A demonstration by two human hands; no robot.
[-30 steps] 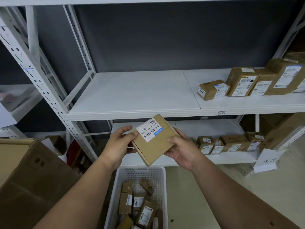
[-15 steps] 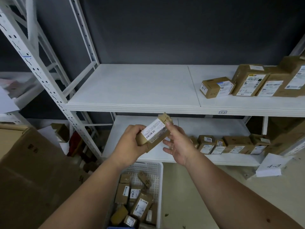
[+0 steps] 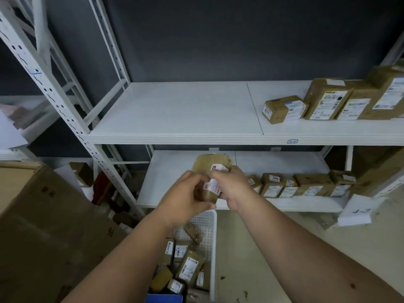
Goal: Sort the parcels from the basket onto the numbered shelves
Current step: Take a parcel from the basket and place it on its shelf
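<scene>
A small brown cardboard parcel (image 3: 208, 169) with a white label is held between both hands, in front of the lower shelf (image 3: 172, 171). My left hand (image 3: 185, 193) grips its lower left side; my right hand (image 3: 232, 185) grips its right side, fingers over the label. The parcel is blurred and partly hidden by my fingers. Below my arms stands the white perforated basket (image 3: 209, 226) with several brown parcels inside. The upper shelf (image 3: 175, 110) carries a tag at its front edge.
Several labelled parcels (image 3: 328, 101) stand at the right of the upper shelf, and a row of small parcels (image 3: 306, 186) sits on the lower shelf's right. A large cardboard box (image 3: 43, 226) fills the left foreground. A white sign (image 3: 358, 213) leans at the right.
The parcel has been turned over between my hands and lowered slightly. My right hand, which was loose beside it, now grips it. The view has tilted further down.
</scene>
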